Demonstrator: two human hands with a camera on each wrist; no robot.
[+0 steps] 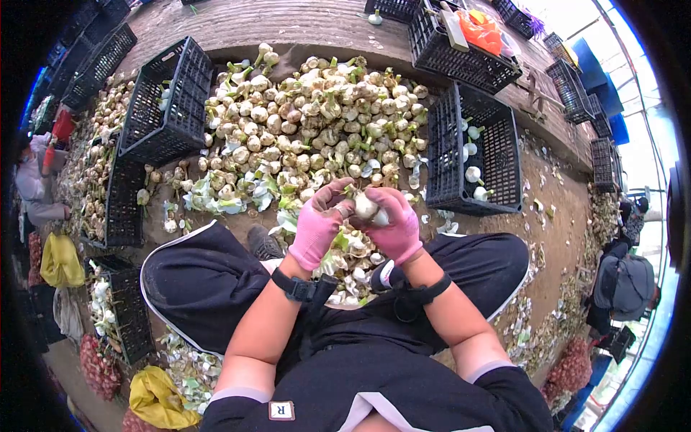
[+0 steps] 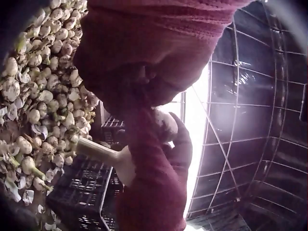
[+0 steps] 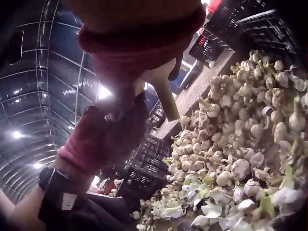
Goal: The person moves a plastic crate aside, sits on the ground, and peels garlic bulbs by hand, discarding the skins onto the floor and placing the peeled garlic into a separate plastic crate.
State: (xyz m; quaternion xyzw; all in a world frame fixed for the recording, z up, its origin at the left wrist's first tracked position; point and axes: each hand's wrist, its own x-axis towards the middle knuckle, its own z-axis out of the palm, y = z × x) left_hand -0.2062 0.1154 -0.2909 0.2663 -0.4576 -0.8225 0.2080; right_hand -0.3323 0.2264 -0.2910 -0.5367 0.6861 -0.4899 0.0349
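A white garlic bulb [image 1: 366, 207] is held up between both pink-gloved hands, in front of the seated person's body. My right hand [image 1: 398, 227] grips it from the right, fingers wrapped round its side. From the other side my left hand [image 1: 319, 229] pinches at the bulb with curled fingers and thumb. A thick pale stem [image 3: 164, 98] sticks out from the hands in the right wrist view. The same stem [image 2: 98, 151] points left in the left wrist view. Beyond the hands lies a big heap of unpeeled garlic [image 1: 309, 119], with loose peelings [image 1: 230, 191] along its near edge.
Right of the heap stands a black crate [image 1: 471, 198] with several clean white bulbs inside. Another black crate [image 1: 169, 137] stands to the left. Peelings lie on the ground between the crossed legs. Yellow bags [image 1: 63, 261] and red net sacks [image 1: 98, 367] sit at far left.
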